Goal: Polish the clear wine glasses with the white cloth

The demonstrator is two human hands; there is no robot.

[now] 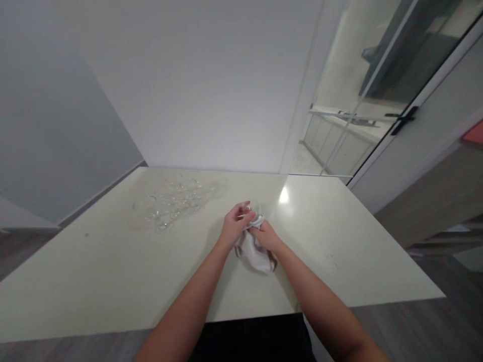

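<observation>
Over the middle of a pale table (94, 271) my two hands meet. My left hand (234, 224) is closed around a clear drinking glass (255, 206), its fingers curled over the rim. My right hand (266, 236) grips a white cloth (256, 255) that is pushed against the glass and hangs down below both hands.
Several clear glasses (169, 203) stand grouped at the table's far left, near the white wall. A glass door with a black handle (403, 119) is at the right. Grey floor shows beyond the table's right edge.
</observation>
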